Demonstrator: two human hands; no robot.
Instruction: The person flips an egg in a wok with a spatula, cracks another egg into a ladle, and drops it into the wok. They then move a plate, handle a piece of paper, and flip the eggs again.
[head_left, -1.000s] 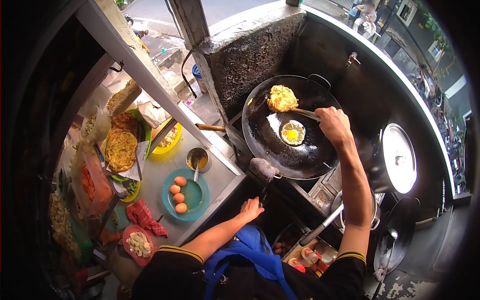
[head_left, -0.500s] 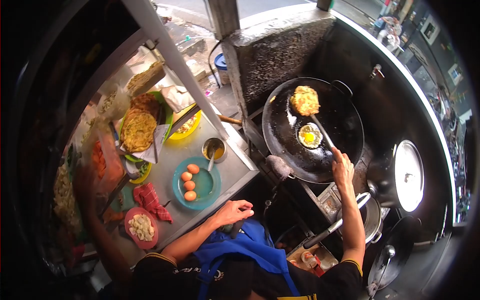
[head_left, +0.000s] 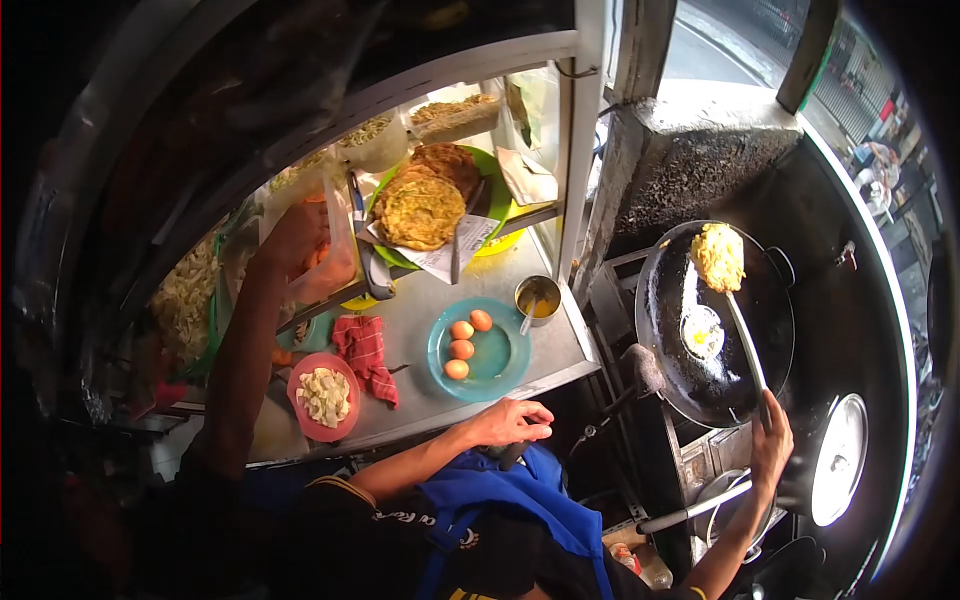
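Observation:
My right hand (head_left: pixel 771 440) is closed round the handle of a long spatula (head_left: pixel 745 335) over the dark round pan (head_left: pixel 665 365). At the spatula's far end is a golden fritter (head_left: pixel 718 257). Nearer me in the pan lies a frying egg (head_left: pixel 702 333) with a yellow yolk. My left hand (head_left: pixel 512 422) is in front of the counter edge, fingers loosely bent, thumb a little apart, with nothing visible between them. It is nearest the blue plate (head_left: pixel 500 372), which holds several brown eggs (head_left: pixel 461 349). A metal cup (head_left: pixel 538 299) with yellow liquid stands beside the plate.
Another person's arm (head_left: pixel 245 340) reaches into a tub of orange pieces at left. Cooked fritters (head_left: pixel 418 205) lie on a green plate above the metal counter (head_left: pixel 400 345). A pink bowl (head_left: pixel 334 432) and red cloth (head_left: pixel 366 350) are nearby. A lidded pot (head_left: pixel 840 460) stands at right.
The view has turned left, so the counter and pan appear farther right. The other person's hand now shows at the tub. My right hand still holds the spatula; my left remains near the counter edge.

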